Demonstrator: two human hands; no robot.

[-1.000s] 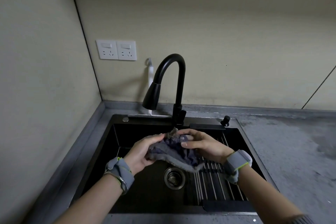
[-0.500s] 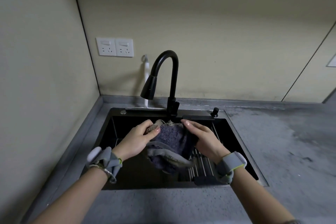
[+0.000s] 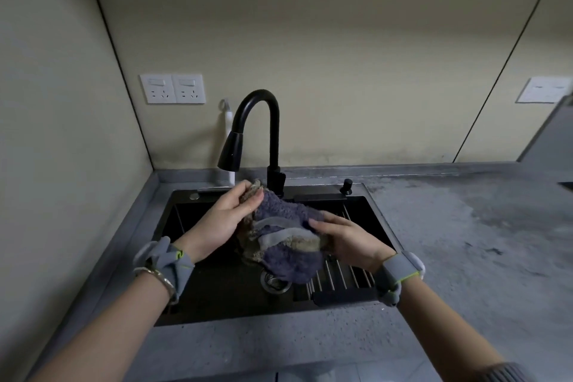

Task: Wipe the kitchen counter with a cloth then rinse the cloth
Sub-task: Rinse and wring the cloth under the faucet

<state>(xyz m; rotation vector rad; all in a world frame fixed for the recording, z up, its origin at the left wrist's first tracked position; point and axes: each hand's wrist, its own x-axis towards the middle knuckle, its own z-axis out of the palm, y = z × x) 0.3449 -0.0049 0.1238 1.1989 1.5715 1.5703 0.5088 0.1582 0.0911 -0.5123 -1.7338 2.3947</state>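
Note:
A bunched purple and tan cloth (image 3: 285,237) hangs over the black sink (image 3: 179,211), just below the black curved faucet (image 3: 257,133). My left hand (image 3: 223,220) grips the cloth's upper left end, with the fingers curled round it. My right hand (image 3: 347,237) holds the cloth's right side from underneath, its thumb on top. No water stream shows from the faucet head. Both wrists wear grey bands.
A metal drying rack (image 3: 338,276) lies in the sink's right half, beside the drain (image 3: 274,281). The grey counter (image 3: 465,242), with wet patches, stretches to the right. Wall sockets (image 3: 172,88) sit behind the sink, and a wall closes in on the left.
The cloth has been turned and stretched between my hands: the left hand went up toward the faucet base, the right slid down to the cloth's right side. The camera pulled back.

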